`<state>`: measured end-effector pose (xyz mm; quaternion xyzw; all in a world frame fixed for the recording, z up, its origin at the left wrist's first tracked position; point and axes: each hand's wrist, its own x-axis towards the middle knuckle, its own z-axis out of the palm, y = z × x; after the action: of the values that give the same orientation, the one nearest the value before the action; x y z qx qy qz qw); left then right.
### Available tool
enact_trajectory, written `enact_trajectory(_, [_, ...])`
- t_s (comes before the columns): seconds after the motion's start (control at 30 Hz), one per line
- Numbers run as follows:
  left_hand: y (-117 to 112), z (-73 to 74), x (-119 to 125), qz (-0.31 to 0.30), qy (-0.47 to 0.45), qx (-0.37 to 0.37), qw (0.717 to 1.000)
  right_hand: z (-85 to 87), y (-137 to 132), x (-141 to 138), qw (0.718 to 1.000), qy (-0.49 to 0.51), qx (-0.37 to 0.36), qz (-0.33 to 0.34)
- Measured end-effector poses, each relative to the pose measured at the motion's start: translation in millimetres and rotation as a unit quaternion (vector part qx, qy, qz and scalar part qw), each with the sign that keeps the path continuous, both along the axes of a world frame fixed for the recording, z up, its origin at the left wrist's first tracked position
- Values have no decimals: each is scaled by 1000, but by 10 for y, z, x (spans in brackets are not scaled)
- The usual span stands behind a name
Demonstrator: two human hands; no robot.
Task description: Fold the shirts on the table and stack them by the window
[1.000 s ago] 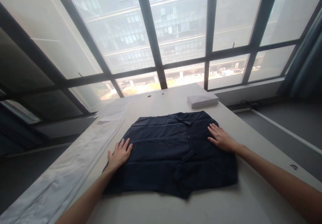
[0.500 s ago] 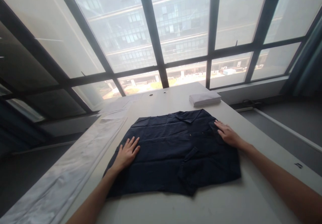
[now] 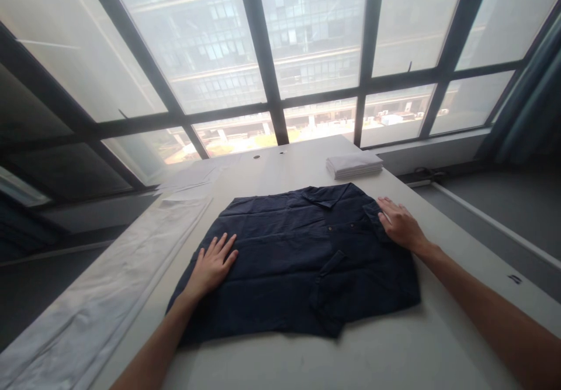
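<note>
A dark navy shirt [image 3: 289, 261] lies spread flat on a white table [image 3: 394, 349], collar toward the window. My left hand [image 3: 211, 266] rests palm down on the shirt's left part, fingers stretched out and apart. My right hand [image 3: 400, 224] lies flat on the shirt's right edge near the shoulder, fingers extended. Neither hand holds anything.
A stack of folded white cloth [image 3: 353, 165] sits at the table's far right corner. A long strip of white plastic sheeting [image 3: 114, 296] runs along the table's left side. Large windows [image 3: 280, 57] stand behind the table. Grey floor lies to the right.
My right hand slid outward from the shirt's chest to its right edge. My left hand shifted slightly inward on the fabric. The view tilted a little.
</note>
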<state>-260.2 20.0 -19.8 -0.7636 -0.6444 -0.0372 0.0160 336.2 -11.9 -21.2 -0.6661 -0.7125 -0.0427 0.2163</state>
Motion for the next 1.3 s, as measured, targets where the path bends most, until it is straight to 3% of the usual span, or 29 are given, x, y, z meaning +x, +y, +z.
enact_trajectory(0.17, [-8, 11, 14, 4, -2, -4, 1000, -103, -27, -103, 993, -45, -103, 41])
enact_trajectory(0.37, [-24, 20, 52, 6, -13, -2, 1000, -170, -8, -87, 992, -37, -110, 43])
enact_trajectory(0.47, [-25, 60, 8, -4, -42, 2, 999, -118, -43, -87, 996, -16, -78, 44])
enact_trajectory(0.6, [-61, 173, -147, -49, -94, 28, 994, 15, -122, -91, 998, 1, 24, 55])
enact_trajectory(0.73, [-157, 215, -221, -98, -66, 22, 993, 164, -231, -137, 988, 36, 108, 106])
enact_trajectory(0.93, [-284, 261, -379, -144, -29, 6, 989, 303, -598, -217, 964, 44, 84, 249])
enact_trajectory(1.1, [-652, 344, -619, -184, -121, 43, 975, 346, -1044, -177, 948, 61, 38, 311])
enact_trajectory(1.3, [-1328, 403, -604, -228, -180, 51, 956, 258, -1431, -183, 941, 49, -36, 333])
